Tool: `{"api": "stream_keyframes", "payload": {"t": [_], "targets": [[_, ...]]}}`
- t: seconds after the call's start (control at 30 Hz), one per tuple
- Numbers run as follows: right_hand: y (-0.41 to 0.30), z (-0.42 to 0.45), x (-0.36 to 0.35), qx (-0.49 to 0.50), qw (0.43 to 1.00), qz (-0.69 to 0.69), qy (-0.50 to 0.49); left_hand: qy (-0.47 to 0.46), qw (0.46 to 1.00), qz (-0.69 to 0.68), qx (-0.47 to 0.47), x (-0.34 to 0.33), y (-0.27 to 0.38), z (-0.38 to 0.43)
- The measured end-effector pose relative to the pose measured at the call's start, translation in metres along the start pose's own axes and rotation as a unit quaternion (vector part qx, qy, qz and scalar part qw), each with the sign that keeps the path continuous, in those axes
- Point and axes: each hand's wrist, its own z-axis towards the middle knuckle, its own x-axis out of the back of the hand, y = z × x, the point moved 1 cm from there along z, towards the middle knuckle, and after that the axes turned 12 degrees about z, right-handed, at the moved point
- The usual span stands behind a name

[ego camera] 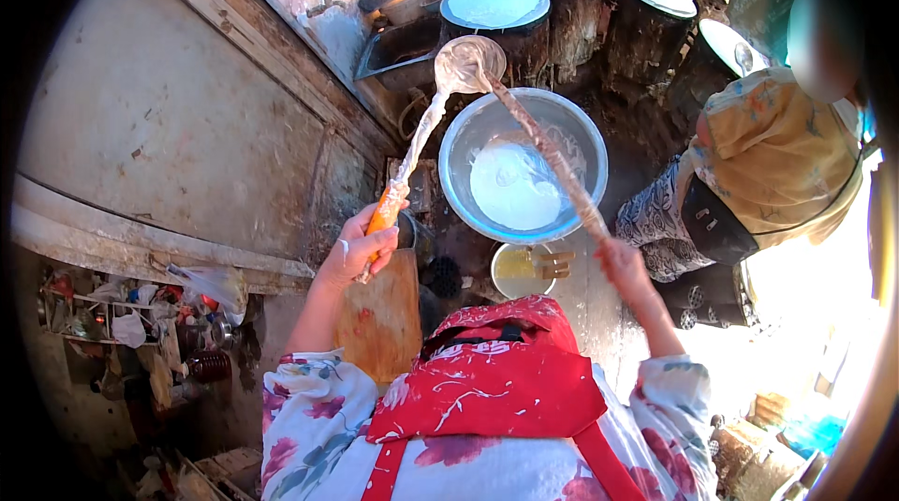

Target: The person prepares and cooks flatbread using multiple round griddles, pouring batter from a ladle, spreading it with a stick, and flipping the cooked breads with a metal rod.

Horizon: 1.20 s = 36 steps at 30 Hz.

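My left hand grips the orange handle of a batter-coated utensil, whose upper end meets a round ladle. In my right hand is a long batter-smeared stick that reaches up to the ladle's bowl. Pale, thick batter coats the ladle; which of the two handles bears it cannot be told for certain. Below and beside the ladle stands a wide metal basin holding white batter. Nearer my body, a small white bucket contains yellowish liquid and a wooden-handled brush or similar tool.
Several dark drums with white-coated round tops curve around the far side. A person stands at the right. A wooden board lies near my left forearm, below a large worn panel. A metal sink stands at the back.
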Motion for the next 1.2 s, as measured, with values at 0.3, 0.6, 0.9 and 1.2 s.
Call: {"api": "stream_keyframes", "payload": {"t": [0.3,0.6,0.9,1.2], "targets": [[-0.009,-0.025,-0.106,-0.145,0.906,0.361,-0.170,-0.001,0.996,-0.087,-0.026,-0.045,0.002,0.023],[-0.038,-0.036,-0.106,-0.173,0.862,0.404,-0.251,0.091,0.989,0.112,-0.028,-0.040,-0.025,0.028],[-0.049,-0.045,-0.133,-0.274,0.711,0.553,-0.337,0.248,0.908,0.337,-0.028,-0.067,-0.064,0.050],[-0.053,-0.030,-0.152,-0.246,0.512,0.701,-0.432,0.272,0.863,0.425,0.021,-0.112,-0.061,0.082]]}}
